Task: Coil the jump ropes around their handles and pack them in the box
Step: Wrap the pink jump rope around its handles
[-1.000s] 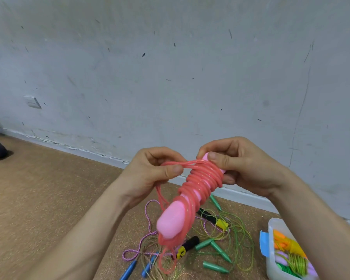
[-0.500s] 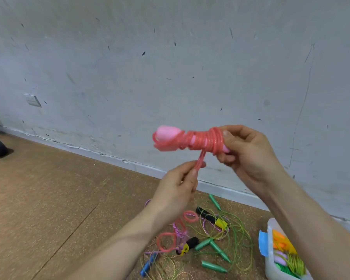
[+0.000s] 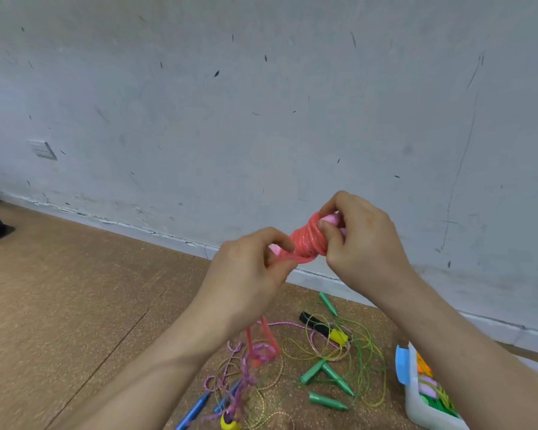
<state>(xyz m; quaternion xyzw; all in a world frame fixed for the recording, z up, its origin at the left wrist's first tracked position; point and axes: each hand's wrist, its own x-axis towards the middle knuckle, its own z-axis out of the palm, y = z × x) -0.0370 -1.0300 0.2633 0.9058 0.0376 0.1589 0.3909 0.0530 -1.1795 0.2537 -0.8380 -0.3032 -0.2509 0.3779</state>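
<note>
I hold a pink-handled jump rope (image 3: 308, 242) in the air before the wall, its coral cord wound thickly round the handles. My right hand (image 3: 359, 243) grips the upper end of the handles, thumb against the coil. My left hand (image 3: 252, 271) pinches the loose coral cord just below the coil; the rest of that cord hangs down behind my left wrist to the floor (image 3: 263, 342). A clear plastic box (image 3: 416, 401) with a blue latch stands at the lower right, holding coiled ropes in orange, pink and green.
On the cork floor below lie tangled ropes: green cone handles (image 3: 322, 372) with green cord, a black and yellow handle (image 3: 323, 328), blue handles (image 3: 196, 409) and a purple cord (image 3: 239, 377). A grey wall with a white skirting stands close ahead.
The bundle has dropped lower and tilted. My left hand rose from under it and now pinches the cord close beside the coil. More cord sits on the handles.
</note>
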